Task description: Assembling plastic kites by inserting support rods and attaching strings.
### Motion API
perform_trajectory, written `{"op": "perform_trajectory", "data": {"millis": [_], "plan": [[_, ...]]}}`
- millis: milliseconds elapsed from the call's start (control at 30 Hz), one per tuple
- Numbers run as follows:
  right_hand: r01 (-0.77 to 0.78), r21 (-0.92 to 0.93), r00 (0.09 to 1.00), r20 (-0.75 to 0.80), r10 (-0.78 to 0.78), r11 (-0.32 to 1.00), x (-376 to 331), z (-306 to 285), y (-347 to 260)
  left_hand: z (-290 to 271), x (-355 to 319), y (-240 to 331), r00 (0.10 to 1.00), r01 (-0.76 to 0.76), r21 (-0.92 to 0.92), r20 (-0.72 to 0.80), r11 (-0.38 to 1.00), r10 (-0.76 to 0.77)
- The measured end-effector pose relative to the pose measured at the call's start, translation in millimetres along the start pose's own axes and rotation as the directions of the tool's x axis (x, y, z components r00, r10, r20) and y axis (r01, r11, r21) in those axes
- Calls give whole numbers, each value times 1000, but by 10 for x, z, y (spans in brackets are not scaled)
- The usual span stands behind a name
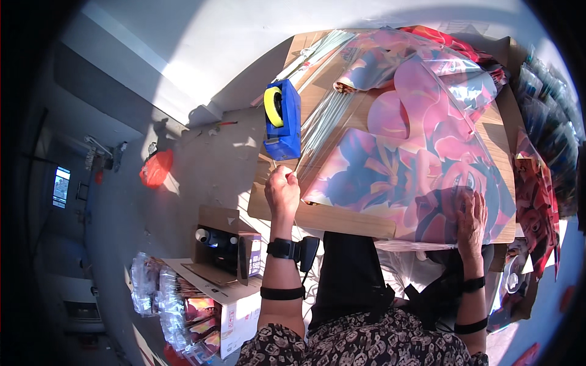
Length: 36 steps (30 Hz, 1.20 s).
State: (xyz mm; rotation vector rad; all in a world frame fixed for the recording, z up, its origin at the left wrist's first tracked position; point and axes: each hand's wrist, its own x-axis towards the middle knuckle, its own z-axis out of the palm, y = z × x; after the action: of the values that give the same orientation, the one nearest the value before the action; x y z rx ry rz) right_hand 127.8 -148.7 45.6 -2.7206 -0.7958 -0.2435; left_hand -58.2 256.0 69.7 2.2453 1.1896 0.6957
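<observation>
My left hand (pixel 282 188) is closed in a pinch at the table's left side, just below a blue tape dispenser (pixel 287 137) with a yellow roll. What its fingertips hold is too small to make out. Beside them lies a bundle of thin white sticks (pixel 323 125), running away up the table. My right hand (pixel 472 222) rests with fingers stretched on a glossy printed plastic sheet (pixel 384 177), near its lower right part. Pink and blue cartoon pictures cover the sheet, and a rolled part (pixel 369 70) lies at its far side.
The wooden table (pixel 354 226) ends close to my body. Left of it stand an open cardboard box (pixel 220 244) and a carton with plastic-wrapped packs (pixel 177 305). An orange bag (pixel 157 169) sits on the floor. Wrapped packs (pixel 546 104) and red printed sheets (pixel 537 207) hang at the right.
</observation>
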Motion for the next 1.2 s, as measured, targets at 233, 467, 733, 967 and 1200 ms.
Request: {"op": "perform_trajectory", "data": {"millis": [233,467,733,967,1200], "plan": [[30,96,997,-79,-23,995,-8,46,-56,341,190,34,973,-173,-75,143,982,182],[-2,75,997,-73,8,997,5,65,-51,609,292,274,969,-245,170,51,954,240],[-11,63,996,-84,17,998,-4,41,-43,649,402,425,962,-242,319,205,916,182],[-37,82,996,-77,44,996,4,16,-94,468,357,333,930,-322,363,296,874,219],[-33,106,995,-87,43,994,-2,-25,-93,-19,-112,198,897,-355,405,401,843,185]]}}
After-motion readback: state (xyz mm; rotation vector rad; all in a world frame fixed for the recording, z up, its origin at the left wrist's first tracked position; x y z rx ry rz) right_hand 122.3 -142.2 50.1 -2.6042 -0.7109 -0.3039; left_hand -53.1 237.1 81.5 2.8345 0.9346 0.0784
